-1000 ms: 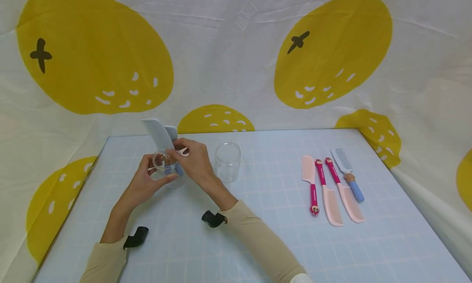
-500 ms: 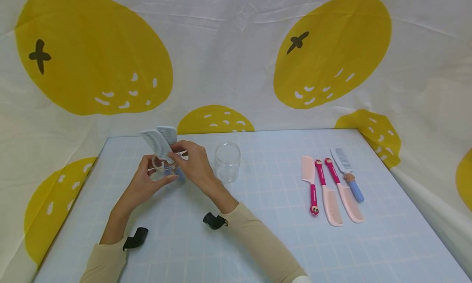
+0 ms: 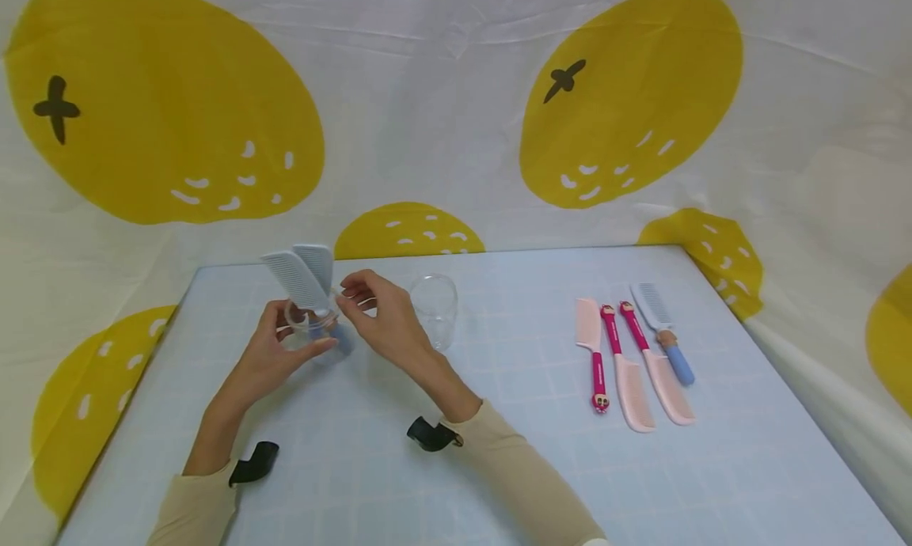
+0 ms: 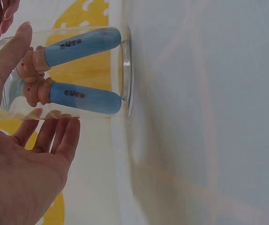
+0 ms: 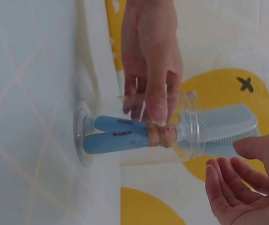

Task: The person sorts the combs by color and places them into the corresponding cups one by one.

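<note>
left hand grips clear jar, blue-handled combs inside, handles down; right hand beside combs, fingers loosely curled, thumb gap narrow.

- Pale blue desk with faint grid lines.
- Left of centre, a clear jar stands upright.
- At centre, another glass jar.
- At right, three pink combs and a blue-handled comb.
</note>
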`<state>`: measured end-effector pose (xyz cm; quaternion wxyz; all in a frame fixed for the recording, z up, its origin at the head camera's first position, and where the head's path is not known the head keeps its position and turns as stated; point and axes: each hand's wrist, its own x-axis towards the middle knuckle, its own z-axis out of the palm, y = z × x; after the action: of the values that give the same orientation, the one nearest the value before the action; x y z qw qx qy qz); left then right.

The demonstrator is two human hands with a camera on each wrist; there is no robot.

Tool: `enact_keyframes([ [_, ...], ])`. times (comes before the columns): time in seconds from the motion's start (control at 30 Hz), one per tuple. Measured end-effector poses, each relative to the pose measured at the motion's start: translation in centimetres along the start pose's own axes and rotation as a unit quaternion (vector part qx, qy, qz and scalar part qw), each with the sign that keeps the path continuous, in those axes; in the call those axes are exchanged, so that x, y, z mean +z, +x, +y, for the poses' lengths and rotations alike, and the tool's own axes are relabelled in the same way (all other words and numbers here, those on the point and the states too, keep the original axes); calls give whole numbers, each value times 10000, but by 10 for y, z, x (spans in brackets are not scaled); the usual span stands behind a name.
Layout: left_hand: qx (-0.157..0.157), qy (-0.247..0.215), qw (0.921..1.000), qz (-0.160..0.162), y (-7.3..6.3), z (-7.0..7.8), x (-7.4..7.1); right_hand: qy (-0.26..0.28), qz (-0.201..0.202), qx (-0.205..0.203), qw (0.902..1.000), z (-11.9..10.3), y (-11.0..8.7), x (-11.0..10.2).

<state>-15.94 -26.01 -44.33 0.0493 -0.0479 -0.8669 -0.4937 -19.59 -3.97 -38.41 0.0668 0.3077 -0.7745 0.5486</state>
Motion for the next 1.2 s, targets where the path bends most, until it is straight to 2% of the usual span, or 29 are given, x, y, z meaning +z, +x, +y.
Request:
enact_keyframes([
  [0.27, -42, -21, 10000, -45, -1, 0, -3, 150, -97, 23, 9998, -6, -11, -19],
  [0.7, -209, 76, 9997, -109, -1, 4, -5, 178, 206, -66, 9996, -2, -27, -47],
  [0.97, -148, 133, 9997, -146, -2, 3, -4, 98, 272, 5, 9996, 1, -40, -68],
  [1.2, -71, 133, 9997, -172, -1, 2, -2, -10, 501, 44, 9987, 9, -50, -91],
])
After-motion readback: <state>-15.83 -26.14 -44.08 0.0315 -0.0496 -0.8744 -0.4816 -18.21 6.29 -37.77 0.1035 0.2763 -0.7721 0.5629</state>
